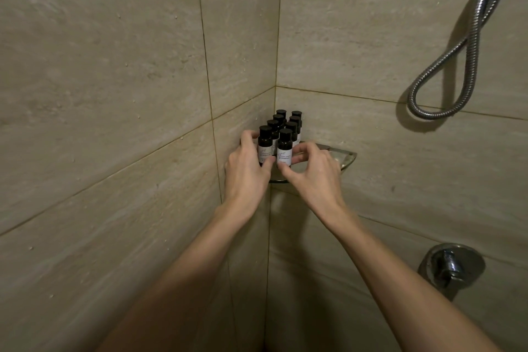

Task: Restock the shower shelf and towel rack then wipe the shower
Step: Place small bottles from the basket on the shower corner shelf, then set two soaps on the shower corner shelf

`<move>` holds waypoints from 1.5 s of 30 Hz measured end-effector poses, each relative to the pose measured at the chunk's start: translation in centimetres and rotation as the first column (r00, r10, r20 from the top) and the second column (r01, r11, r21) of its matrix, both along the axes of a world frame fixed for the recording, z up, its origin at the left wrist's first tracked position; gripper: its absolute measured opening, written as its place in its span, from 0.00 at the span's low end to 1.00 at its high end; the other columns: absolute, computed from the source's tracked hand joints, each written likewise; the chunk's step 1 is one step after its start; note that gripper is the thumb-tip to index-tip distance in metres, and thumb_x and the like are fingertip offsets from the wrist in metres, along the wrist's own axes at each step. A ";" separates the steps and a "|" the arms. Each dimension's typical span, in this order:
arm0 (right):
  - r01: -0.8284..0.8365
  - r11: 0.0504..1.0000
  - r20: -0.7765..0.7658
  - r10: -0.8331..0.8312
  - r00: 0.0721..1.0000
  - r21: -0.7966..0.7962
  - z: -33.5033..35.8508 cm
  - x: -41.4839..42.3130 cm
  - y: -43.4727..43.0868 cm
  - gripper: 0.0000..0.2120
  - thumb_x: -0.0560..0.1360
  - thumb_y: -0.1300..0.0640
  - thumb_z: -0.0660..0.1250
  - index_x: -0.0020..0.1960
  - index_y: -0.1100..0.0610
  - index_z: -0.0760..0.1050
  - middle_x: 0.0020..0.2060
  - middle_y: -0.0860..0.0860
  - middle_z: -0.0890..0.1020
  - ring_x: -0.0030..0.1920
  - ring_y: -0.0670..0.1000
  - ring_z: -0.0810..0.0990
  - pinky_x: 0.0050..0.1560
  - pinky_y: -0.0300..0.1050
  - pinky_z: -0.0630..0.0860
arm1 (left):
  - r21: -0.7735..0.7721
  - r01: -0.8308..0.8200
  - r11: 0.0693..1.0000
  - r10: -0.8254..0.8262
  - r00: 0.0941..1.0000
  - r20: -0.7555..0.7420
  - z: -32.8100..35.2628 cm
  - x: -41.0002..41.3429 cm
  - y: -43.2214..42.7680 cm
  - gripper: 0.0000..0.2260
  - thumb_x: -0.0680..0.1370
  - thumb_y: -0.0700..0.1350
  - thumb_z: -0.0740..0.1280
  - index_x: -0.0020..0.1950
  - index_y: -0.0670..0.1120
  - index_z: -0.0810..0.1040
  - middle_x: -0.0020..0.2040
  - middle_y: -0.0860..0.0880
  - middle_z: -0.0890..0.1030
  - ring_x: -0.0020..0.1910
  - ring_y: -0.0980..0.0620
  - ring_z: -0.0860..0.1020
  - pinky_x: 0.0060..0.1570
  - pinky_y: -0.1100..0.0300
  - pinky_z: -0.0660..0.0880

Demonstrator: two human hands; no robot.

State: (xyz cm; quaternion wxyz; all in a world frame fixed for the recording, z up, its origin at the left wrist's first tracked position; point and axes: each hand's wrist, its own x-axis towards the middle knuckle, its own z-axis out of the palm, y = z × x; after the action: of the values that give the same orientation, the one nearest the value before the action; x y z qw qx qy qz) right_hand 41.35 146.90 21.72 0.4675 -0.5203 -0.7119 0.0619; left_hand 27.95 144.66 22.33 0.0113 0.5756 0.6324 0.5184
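Bottles crowd corner glass shelf; beige tiled walls surround.

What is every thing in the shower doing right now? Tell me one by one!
Little bottles: eight, upright, black caps on, two rows on the shelf.
Glass corner shelf: fixed in the corner, right part bare.
Left hand: curled around the front left bottle.
Right hand: fingers around the front right bottle.
Shower hose: hanging in a loop.
Tap handle: untouched; no water in sight.
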 end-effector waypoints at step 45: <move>0.061 0.182 0.071 0.045 0.996 -0.981 -39.5 19.4 -20.5 0.07 0.80 0.52 0.67 0.44 0.49 0.78 0.42 0.48 0.82 0.50 0.52 0.83 0.53 0.47 0.77 | -0.877 0.410 0.252 -0.266 0.900 0.344 -40.6 -5.1 -21.8 0.09 0.80 0.43 0.68 0.56 0.57 0.76 0.53 0.55 0.81 0.55 0.53 0.81 0.60 0.57 0.76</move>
State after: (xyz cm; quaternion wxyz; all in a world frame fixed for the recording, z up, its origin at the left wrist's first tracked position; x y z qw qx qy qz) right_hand 60.78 126.36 -17.82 -0.0030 -0.7048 -0.5237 0.4786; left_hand 22.89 122.89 -18.29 0.4893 0.5506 0.6715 0.0803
